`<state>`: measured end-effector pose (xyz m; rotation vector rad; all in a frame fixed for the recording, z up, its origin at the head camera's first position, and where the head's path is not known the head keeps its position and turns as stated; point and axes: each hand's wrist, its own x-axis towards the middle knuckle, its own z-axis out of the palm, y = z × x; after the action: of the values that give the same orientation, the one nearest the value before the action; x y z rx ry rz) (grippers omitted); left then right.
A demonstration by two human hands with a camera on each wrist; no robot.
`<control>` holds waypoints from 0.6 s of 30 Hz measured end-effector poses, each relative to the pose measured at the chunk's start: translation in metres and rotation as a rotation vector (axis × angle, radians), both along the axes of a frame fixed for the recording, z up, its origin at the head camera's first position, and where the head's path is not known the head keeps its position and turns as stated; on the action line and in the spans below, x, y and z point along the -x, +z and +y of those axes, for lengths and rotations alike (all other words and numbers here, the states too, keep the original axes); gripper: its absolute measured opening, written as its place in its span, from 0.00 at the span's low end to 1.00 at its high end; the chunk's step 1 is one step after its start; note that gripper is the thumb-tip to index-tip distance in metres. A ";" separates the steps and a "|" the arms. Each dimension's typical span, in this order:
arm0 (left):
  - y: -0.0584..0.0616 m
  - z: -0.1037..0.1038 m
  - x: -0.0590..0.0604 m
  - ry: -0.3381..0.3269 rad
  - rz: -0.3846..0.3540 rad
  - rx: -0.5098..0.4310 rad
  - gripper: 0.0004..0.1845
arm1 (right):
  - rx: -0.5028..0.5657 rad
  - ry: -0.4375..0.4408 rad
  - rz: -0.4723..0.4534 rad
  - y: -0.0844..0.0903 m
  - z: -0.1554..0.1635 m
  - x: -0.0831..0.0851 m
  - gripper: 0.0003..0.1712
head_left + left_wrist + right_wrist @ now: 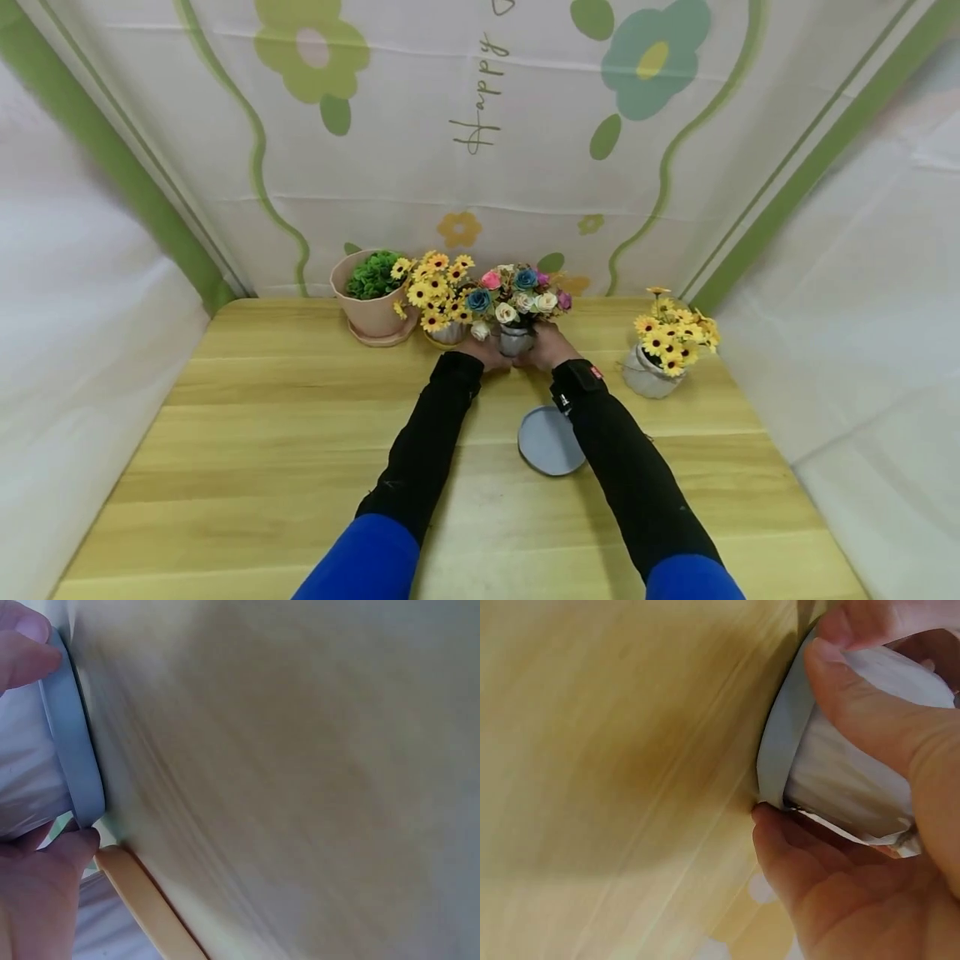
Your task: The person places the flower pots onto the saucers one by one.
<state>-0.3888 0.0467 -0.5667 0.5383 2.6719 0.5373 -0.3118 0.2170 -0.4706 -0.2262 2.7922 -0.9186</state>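
Blue-and-black sleeves run up from the bottom edge of the head view to both hands, which are clamped together round one small grey pot of mixed pink, blue and cream paper roses point(517, 302) at the centre of the frame. Left hand point(486, 350) curls on its left side, right hand point(550, 345) on its right. Both wrist views show fingers point(870, 727) curled on the pot's pale wrapped wall, its grey base rim point(75, 742) meeting the yellow wooden worktop point(300, 433). So the pot seems grasped and seated rather than raised. Lower down, beside the right forearm, lies a round grey saucer point(546, 442), bare. Left of the roses stand a yellow daisy pot point(437, 293) and a pink pot of green foliage point(372, 293); another yellow daisy pot point(670, 343) stands at right.
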 end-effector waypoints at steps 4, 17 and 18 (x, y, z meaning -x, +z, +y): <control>-0.007 -0.003 0.008 -0.014 0.067 -0.019 0.61 | -0.002 0.013 0.012 0.002 -0.002 0.007 0.42; -0.019 0.004 0.046 -0.004 -0.080 0.074 0.59 | -0.030 -0.078 -0.025 -0.001 -0.002 0.029 0.43; -0.028 0.008 0.055 0.006 -0.103 0.082 0.60 | -0.030 -0.088 -0.028 -0.002 -0.002 0.029 0.43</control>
<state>-0.4440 0.0543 -0.5951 0.4660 2.5862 0.4422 -0.3411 0.2152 -0.4723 -0.0859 2.8080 -0.8907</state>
